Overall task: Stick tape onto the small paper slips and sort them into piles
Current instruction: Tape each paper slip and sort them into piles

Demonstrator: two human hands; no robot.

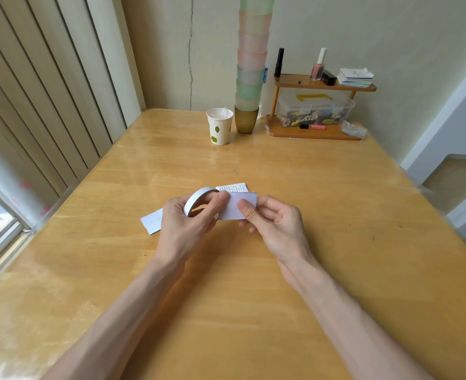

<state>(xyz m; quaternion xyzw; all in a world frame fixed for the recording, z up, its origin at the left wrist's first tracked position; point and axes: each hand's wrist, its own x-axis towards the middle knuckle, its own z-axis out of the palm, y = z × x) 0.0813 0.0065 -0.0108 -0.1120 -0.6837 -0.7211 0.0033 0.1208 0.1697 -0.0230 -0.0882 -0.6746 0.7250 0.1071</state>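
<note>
A glossy, honey-coloured wooden worktop (253, 311) fills the room's corner. Near its middle, the left hand (182, 226) curls round a white ring-shaped tape roll (196, 200), its thumb at the edge of a pale rectangular paper slip (238, 205) that the right hand (275, 223) pinches just beside it. A printed slip (233, 187) lies flat just behind, a blank slip (152, 222) to the left. Far off stand a leaf-patterned paper cup (219, 127) and a tall stack of frosted pastel cups (252, 64).

Head camera looks forward and down, close over the table (253, 297).
</note>
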